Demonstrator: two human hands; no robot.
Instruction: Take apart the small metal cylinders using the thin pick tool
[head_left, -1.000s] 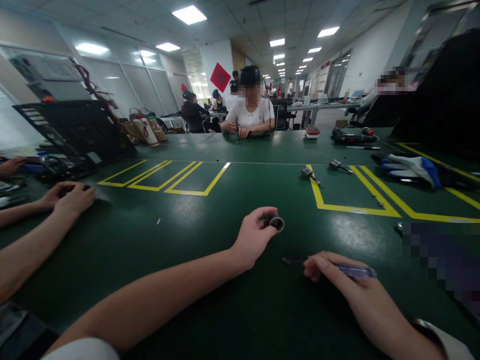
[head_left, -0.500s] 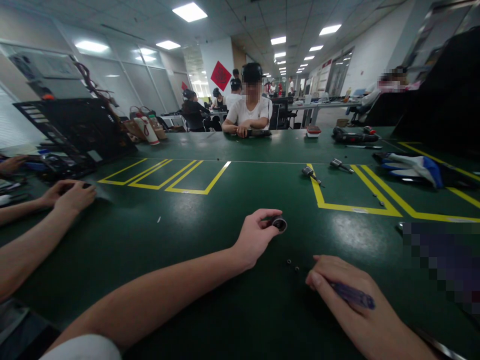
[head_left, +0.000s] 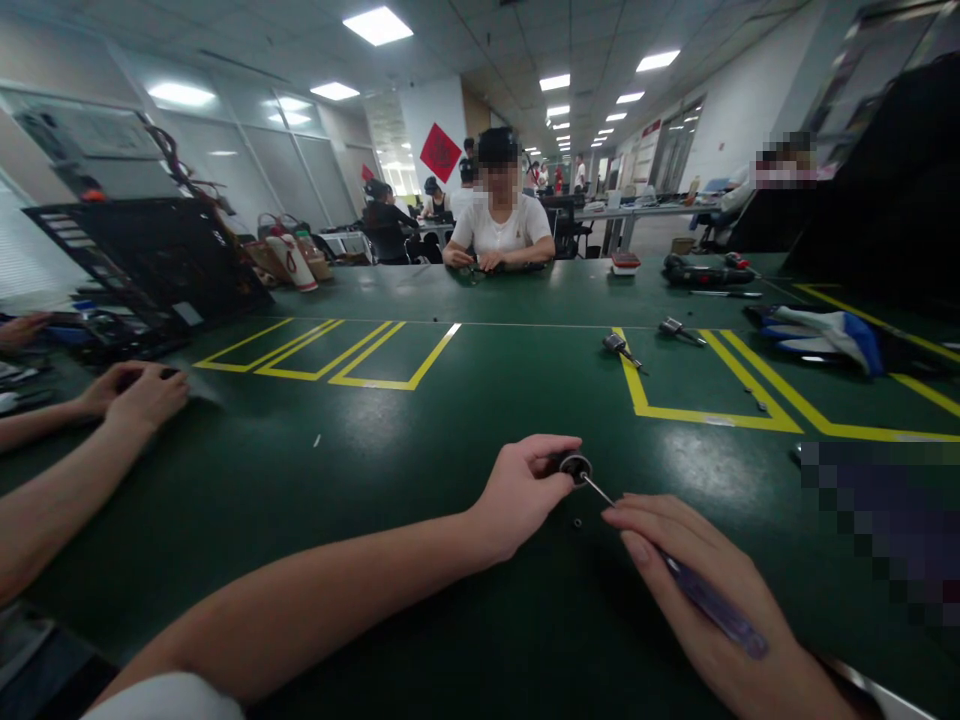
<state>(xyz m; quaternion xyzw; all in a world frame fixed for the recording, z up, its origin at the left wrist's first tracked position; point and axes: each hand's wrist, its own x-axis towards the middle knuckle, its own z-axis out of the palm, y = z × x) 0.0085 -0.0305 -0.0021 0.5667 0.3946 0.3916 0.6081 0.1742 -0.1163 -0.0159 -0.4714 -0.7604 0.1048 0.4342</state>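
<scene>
Between thumb and fingers, my left hand grips a small round metal part, its hollow end turned toward my right side. A screwdriver with a translucent purple handle lies in my right hand, the fingers closed around it. Its thin shaft reaches into the hollow of the round part; whether the tip touches anything inside cannot be made out. One tiny dark metal piece rests on the green table just below my left fingertips.
Two metal parts with shafts lie near the yellow tape. Farther right are blue-white gloves and a power tool. A co-worker's hands work at the left; another person sits opposite.
The screwdriver has come up and left, and its shaft now enters the round part. My left hand has shifted slightly right and down. One of two tiny pieces no longer shows on the table.
</scene>
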